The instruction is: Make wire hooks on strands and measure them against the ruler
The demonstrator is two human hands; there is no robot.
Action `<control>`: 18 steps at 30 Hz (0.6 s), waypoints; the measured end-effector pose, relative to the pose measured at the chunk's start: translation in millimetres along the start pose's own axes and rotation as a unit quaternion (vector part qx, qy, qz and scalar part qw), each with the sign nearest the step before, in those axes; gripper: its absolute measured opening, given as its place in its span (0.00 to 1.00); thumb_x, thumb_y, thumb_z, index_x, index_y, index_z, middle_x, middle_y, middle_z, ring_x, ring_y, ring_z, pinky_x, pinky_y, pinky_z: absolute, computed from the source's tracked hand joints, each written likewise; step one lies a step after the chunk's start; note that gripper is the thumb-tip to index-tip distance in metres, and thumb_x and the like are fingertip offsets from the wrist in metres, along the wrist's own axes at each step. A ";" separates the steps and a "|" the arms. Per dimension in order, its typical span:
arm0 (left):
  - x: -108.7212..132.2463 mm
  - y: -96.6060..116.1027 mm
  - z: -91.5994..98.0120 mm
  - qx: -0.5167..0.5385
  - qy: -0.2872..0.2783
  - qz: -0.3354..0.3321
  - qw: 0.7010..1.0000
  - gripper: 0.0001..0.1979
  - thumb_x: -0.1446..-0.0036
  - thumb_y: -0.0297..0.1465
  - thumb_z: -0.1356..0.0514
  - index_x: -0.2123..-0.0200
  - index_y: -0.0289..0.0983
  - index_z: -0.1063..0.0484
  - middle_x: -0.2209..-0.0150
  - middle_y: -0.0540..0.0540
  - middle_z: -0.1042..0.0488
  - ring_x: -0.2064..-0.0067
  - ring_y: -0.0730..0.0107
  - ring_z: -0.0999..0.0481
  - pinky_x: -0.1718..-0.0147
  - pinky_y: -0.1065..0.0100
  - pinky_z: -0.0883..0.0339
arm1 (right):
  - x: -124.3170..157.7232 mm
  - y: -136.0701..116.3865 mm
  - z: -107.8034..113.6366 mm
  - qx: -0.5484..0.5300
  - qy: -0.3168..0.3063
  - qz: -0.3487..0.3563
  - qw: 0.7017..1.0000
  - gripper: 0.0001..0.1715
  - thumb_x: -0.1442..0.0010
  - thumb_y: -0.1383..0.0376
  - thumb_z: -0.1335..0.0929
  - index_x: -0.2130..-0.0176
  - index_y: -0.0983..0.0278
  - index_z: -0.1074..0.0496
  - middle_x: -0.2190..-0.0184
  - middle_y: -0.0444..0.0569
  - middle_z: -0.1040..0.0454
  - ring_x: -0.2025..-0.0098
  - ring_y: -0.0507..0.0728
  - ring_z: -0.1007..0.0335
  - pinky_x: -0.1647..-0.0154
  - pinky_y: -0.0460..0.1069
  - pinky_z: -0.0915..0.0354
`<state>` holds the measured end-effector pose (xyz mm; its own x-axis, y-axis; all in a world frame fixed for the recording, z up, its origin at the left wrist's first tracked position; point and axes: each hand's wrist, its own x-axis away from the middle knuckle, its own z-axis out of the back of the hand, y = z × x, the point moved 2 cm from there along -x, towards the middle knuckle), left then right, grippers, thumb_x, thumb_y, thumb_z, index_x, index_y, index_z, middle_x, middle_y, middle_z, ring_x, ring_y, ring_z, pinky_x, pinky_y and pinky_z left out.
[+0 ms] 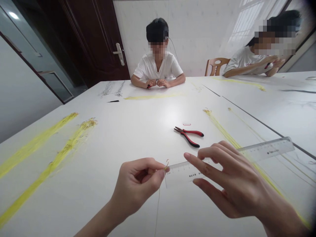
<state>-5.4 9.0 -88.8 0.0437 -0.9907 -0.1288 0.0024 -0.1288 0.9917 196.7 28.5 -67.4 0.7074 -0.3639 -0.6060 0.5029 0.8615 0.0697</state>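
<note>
My left hand [139, 186] is closed in a pinch on a small gold-coloured fish hook [168, 161], its bend showing above the fingertips. A thin pale line [157, 207] hangs from under the pinch. The hook is at the left end of a clear plastic ruler [176, 171]. Over the ruler's middle, my right hand [234, 181] has its index finger and thumb spread apart, holding nothing that I can make out; its palm hides part of the ruler. Beyond the hands lie pliers [189, 133] with red and black handles, jaws pointing left.
Yellow line bundles [64, 148] with hooks at their ends lie at the left, and another bundle [222, 126] runs at the right. Black tweezers [113, 101] lie farther back. A person [158, 65] sits opposite, another person [247, 62] at the far right, both with hands raised.
</note>
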 end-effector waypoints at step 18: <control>0.4 -0.1 0.9 -0.007 -0.003 -0.004 1.000 0.08 0.52 0.25 0.41 0.81 0.38 0.26 0.85 0.55 0.46 0.81 0.79 0.49 0.82 0.72 0.50 | 1.1 0.6 -0.5 -0.004 0.001 0.002 1.000 0.24 0.44 0.68 0.35 0.47 0.70 0.35 0.65 0.52 0.35 0.67 0.54 0.40 0.67 0.52 0.40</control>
<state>-6.2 8.6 -89.0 0.0383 -0.9897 -0.1377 0.0163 -0.1372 0.9904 197.6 28.8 -68.3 0.7085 -0.3598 -0.6071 0.4962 0.8657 0.0661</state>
